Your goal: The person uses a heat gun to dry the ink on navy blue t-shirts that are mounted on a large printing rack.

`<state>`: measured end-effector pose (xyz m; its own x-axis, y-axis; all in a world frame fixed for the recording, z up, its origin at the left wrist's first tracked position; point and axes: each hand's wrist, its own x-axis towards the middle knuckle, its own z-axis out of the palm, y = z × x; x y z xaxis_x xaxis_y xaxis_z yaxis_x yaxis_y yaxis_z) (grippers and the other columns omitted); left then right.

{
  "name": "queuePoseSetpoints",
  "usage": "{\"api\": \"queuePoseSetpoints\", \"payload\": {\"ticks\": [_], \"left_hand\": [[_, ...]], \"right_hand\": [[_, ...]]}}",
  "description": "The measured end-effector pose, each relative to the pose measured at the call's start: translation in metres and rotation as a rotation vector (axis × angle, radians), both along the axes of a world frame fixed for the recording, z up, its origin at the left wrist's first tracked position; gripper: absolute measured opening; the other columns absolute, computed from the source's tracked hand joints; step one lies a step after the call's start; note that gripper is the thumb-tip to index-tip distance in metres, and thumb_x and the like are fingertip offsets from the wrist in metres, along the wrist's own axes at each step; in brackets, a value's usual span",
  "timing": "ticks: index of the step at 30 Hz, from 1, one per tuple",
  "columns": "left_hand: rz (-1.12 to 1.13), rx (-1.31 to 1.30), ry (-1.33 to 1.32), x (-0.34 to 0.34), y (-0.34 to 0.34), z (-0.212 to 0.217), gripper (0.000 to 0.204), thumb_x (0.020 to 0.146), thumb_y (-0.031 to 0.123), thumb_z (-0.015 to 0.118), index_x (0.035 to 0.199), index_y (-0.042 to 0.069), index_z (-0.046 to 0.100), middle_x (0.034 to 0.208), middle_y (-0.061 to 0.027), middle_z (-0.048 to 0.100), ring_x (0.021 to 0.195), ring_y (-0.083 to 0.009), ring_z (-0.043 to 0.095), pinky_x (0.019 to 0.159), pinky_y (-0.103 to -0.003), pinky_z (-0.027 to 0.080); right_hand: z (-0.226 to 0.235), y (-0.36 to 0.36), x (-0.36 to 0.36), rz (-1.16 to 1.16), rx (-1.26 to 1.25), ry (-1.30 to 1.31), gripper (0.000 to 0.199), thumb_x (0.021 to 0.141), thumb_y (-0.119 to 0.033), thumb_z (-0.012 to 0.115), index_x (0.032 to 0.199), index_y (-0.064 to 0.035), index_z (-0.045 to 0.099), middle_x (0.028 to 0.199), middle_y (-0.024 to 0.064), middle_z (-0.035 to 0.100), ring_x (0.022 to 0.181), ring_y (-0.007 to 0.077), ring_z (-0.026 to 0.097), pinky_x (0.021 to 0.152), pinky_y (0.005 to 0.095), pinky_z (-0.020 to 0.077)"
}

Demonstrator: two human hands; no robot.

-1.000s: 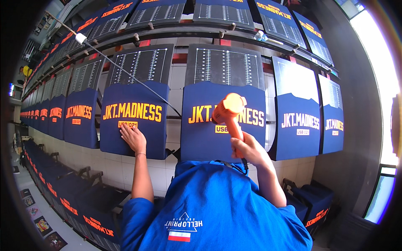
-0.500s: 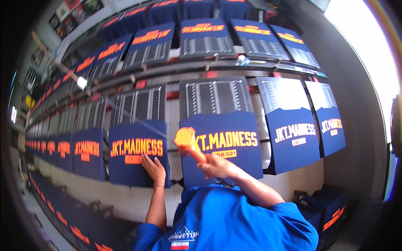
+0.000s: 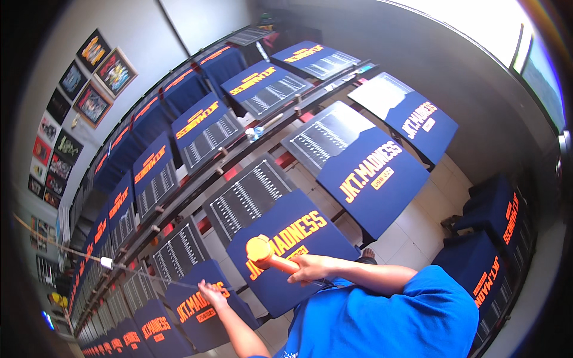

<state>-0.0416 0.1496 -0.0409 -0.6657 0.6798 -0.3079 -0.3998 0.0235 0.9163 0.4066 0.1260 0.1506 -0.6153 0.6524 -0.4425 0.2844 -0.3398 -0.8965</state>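
Note:
In my right hand (image 3: 311, 268) is an orange heat gun (image 3: 260, 249), gripped by its handle. Its rounded body is over a navy T-shirt (image 3: 280, 292) with orange-yellow lettering, stretched on a dark board; part of the print is hidden behind the tool. My left hand (image 3: 211, 293) has its fingers apart and holds nothing I can see. It is at the upper right part of the print on a neighbouring navy T-shirt (image 3: 224, 328); whether it touches the cloth I cannot tell. A thin cord runs down from a white connector (image 3: 106, 263) towards that hand.
Further right lies a navy T-shirt (image 3: 376, 194) with paler orange print. Behind the near row runs a dark rail (image 3: 286, 122) with a second row of shirt boards beyond. More shirts hang at lower right (image 3: 471, 265). Framed pictures (image 3: 115, 70) cover the left wall.
My view has turned and tilted, bringing more of the right side and wall pictures in. My left hand has shifted to the print's upper right edge. The heat gun stays in my right hand.

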Motion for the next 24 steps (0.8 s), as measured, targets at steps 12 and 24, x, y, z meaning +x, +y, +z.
{"api": "queuePoseSetpoints", "payload": {"ticks": [12, 24], "left_hand": [[0.302, -0.333, 0.515, 0.172, -0.200, 0.027, 0.045, 0.106, 0.048, 0.042, 0.080, 0.011, 0.046, 0.061, 0.0038, 0.034, 0.049, -0.0068, 0.033, 0.040, -0.023, 0.025], [-0.425, 0.075, 0.368, 0.466, -0.106, 0.239, 0.036, 0.109, 0.035, 0.043, 0.095, 0.004, 0.056, 0.098, -0.0127, 0.066, 0.088, -0.0203, 0.065, 0.082, -0.035, 0.054]], "right_hand": [[-0.034, -0.006, 0.317, -0.436, -0.140, 0.337, 0.037, 0.092, -0.024, 0.070, 0.120, -0.0065, 0.052, 0.095, 0.0032, 0.064, 0.080, 0.0106, 0.065, 0.070, 0.0271, 0.0547], [-0.009, 0.041, 0.556, -0.713, 0.035, 0.023, 0.028, 0.091, -0.022, 0.069, 0.106, -0.0021, 0.056, 0.076, 0.0030, 0.060, 0.062, 0.0116, 0.062, 0.060, 0.0268, 0.0533]]}}
